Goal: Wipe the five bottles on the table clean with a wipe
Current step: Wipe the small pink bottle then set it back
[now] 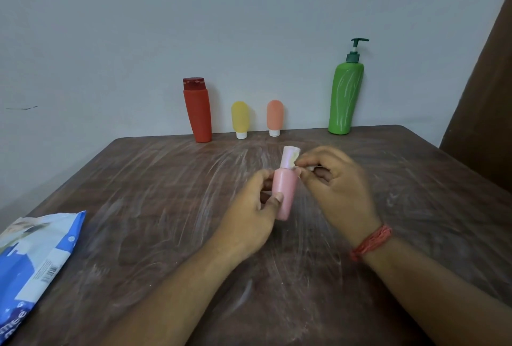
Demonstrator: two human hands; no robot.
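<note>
My left hand (pixel 250 214) grips a small pink bottle (pixel 285 193) with a pale cap, held upright above the middle of the table. My right hand (pixel 335 182) pinches a small white wipe (pixel 294 158) against the bottle's cap and neck. Most of the wipe is hidden by my fingers. Along the wall stand a red bottle (pixel 197 111), a yellow tube (pixel 240 118), an orange tube (pixel 274 117) and a tall green pump bottle (pixel 346 96).
The brown wooden table (pixel 166 207) shows pale smear marks. A blue and white wipe pack (pixel 36 259) lies at the front left edge. A brown curtain or board (pixel 487 90) stands at the far right. A red thread band circles my right wrist.
</note>
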